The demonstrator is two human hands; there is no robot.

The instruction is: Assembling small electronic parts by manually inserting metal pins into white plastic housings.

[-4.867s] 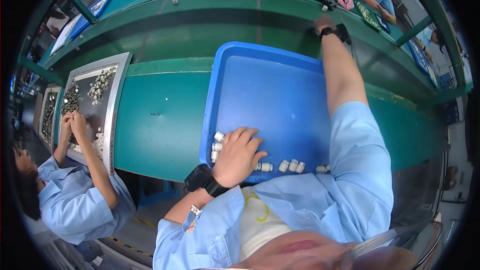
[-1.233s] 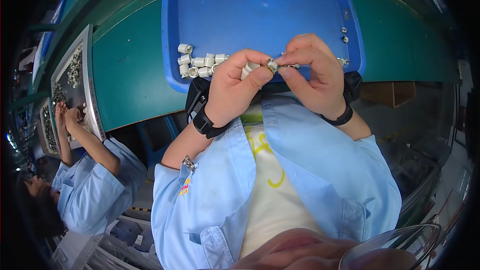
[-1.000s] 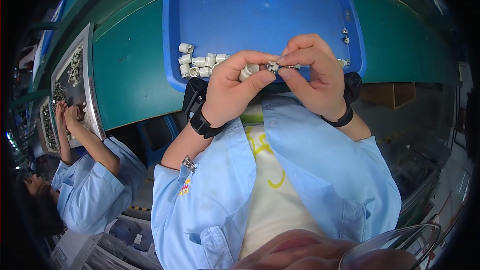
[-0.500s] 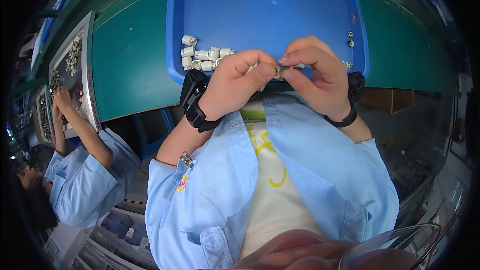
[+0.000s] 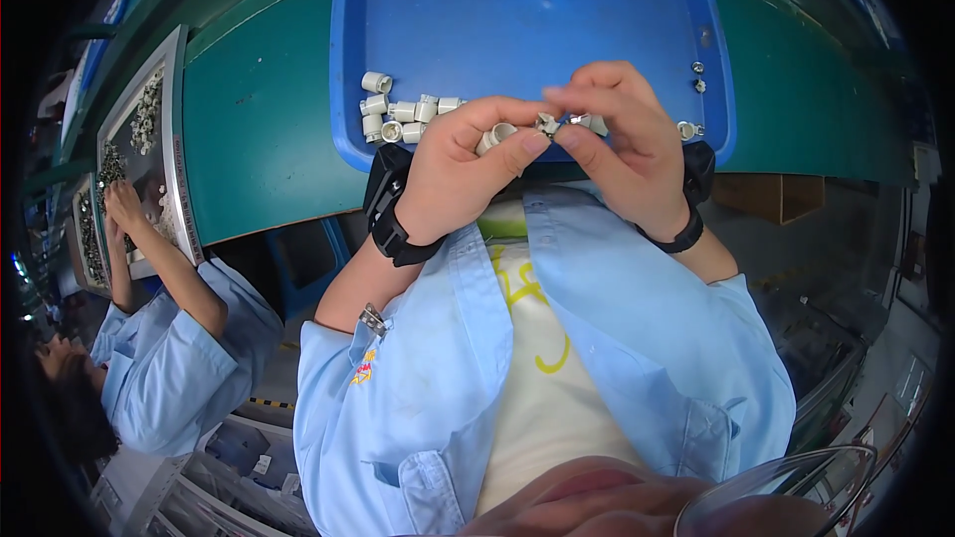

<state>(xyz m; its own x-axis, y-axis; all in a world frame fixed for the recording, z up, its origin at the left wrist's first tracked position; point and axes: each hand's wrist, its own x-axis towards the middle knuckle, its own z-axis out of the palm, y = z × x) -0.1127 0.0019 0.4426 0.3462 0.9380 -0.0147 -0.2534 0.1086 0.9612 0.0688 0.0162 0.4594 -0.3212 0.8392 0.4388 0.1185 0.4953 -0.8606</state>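
Over the near edge of a blue tray point(image 5: 537, 30), my two hands meet fingertip to fingertip. My left hand point(image 5: 453, 169) is closed, pinching a small pale part with metal on it point(image 5: 546, 123) between thumb and index finger. A white cylinder point(image 5: 494, 138) shows in the gap of that hand; I cannot tell if it is held or lies behind. My right hand point(image 5: 632, 139) is closed too, its thumb and finger at a tiny shiny metal piece point(image 5: 573, 120). Its index finger is slightly blurred. Another white cylinder point(image 5: 595, 123) appears just behind these fingers.
Several white cylinders point(image 5: 401, 110) lie in the tray's near left corner. Small metal pieces point(image 5: 698, 86) and a white ring-like part point(image 5: 686, 129) sit along its right side. A green table point(image 5: 264, 109) bears the tray. At left, a co-worker's hands point(image 5: 124, 207) work over a metal-framed tray point(image 5: 181, 154).
My fingers have shifted and opened a little, so the pale part shows more clearly. My right index finger has lifted slightly, and the shiny piece has come into sight.
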